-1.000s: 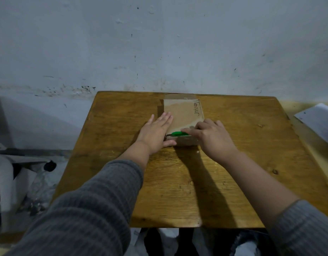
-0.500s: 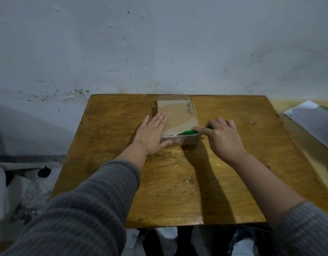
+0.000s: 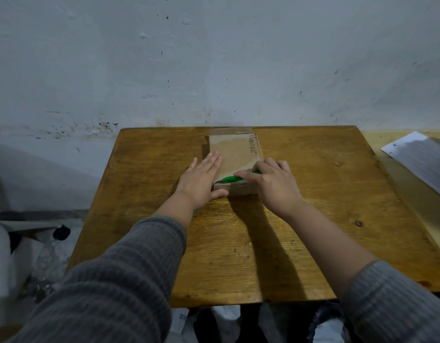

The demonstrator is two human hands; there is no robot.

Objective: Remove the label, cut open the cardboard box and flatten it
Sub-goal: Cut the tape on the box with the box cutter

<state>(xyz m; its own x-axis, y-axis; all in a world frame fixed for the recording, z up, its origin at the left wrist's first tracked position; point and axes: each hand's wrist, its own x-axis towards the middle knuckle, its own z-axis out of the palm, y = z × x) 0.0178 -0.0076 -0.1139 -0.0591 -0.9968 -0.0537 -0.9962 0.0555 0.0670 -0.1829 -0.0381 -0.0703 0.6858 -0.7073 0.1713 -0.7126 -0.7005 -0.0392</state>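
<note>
Half-done at most: left hand (image 3: 201,183) lay spread on the cardboard box (image 3: 235,157), right hand (image 3: 271,184) gripped a green cutter (image 3: 232,179) along its near edge; flattening remained.

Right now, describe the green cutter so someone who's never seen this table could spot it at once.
On the wooden table, find the cardboard box near the far edge. Along the box's near edge lies the green cutter, gripped by the right hand. It is the only bright green thing among the browns.

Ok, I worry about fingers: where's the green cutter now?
The green cutter lies along the box's near top edge, gripped by the right hand, beside the left hand.
</note>
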